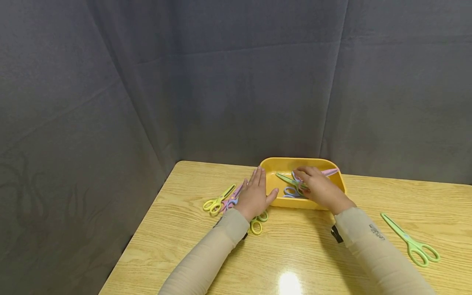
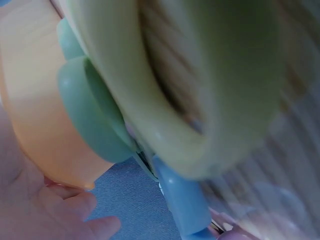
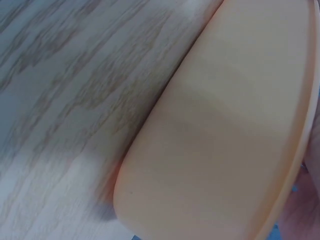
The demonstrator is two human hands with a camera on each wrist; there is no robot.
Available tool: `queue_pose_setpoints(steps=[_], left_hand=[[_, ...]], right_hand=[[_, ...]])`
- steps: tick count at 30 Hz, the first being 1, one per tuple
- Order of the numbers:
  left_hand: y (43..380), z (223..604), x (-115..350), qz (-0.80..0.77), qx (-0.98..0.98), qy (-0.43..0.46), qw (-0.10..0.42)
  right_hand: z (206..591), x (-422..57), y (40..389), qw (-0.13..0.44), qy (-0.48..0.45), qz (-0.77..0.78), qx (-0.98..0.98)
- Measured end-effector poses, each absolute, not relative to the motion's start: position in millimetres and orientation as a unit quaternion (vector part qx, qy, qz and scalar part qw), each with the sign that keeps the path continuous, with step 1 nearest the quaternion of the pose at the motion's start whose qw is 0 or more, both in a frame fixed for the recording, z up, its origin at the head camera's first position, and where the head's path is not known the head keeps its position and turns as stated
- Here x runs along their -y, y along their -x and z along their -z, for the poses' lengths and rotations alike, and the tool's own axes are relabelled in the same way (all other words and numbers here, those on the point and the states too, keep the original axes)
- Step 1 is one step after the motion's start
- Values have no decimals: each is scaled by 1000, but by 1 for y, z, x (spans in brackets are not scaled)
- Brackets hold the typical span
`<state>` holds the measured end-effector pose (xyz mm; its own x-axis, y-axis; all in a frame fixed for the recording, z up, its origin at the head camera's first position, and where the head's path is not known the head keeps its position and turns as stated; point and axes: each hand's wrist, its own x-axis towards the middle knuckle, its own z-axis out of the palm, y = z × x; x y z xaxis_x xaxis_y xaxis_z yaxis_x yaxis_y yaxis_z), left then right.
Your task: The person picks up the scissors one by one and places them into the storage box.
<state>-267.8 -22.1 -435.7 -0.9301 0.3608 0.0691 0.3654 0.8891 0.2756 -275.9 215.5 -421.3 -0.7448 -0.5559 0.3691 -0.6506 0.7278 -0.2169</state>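
My left hand [image 1: 254, 198] lies with straight fingers along the left end of a yellow plastic bin [image 1: 298, 203], thumb at its near rim. Below its wrist are a pair of yellow-handled scissors [image 1: 256, 227] and a green scissors handle [image 1: 263, 216], large in the left wrist view. Inside the bin, my right hand [image 1: 318, 188] curls its fingers on scissors with a lilac handle [image 1: 294, 176]; the palm hides part of them. Green scissors [image 1: 285, 178], blue scissors handles [image 1: 290, 191] and a pink blade [image 1: 330, 172] show around this hand.
Yellow scissors [image 1: 219, 199] and pink and blue ones [image 1: 232, 200] lie piled left of the bin. Light green scissors [image 1: 409, 239] lie apart at the right of the wooden table [image 1: 280, 254]. A grey curtain [image 1: 250, 102] hangs behind the table.
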Motion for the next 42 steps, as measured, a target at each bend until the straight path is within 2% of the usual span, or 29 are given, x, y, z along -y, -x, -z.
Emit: queue_pose_setpoints(steps=[16,27,42], left_hand=[[270,438,23,156,970,189,7],[270,440,23,148,971,187,3],[270,437,25,147,971,191,5]], right_hand=[[424,-218,279,106,-315,-202,921],[430,-221,283,54,-259,-252,931],[434,-224,283,28,-227,-333,915]])
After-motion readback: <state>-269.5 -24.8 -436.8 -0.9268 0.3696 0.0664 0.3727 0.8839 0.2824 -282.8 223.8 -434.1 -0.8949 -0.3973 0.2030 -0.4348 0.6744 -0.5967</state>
